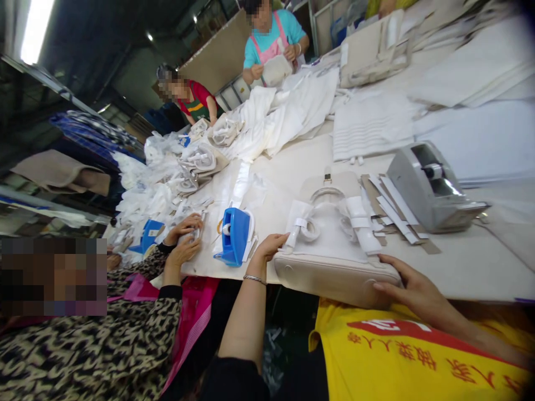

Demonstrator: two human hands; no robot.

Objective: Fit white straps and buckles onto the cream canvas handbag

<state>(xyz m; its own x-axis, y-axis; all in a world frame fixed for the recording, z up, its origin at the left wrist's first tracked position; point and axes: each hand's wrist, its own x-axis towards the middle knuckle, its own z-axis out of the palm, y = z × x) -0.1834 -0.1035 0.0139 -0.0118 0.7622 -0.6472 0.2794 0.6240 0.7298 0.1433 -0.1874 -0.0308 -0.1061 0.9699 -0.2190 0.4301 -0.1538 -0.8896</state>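
Observation:
A cream handbag (334,273) lies on its side at the table's near edge, its base facing me. White wrapping covers parts of its handle and side fittings, and a metal clasp shows at its far end. My left hand (271,248) grips the bag's left side, the fingertips partly hidden by wrapping. Around the right bottom corner sits my right hand (412,284), thumb on the base and fingers along the side. Just right of the bag are several strips of white and brown card (399,209).
A grey tape dispenser (434,186) stands to the right, a blue tape dispenser (236,236) to the left. White cloth-like sheets (292,114) and wrapped bags (200,161) cover the far table. A co-worker in a patterned sleeve (146,328) works close on my left; others stand across.

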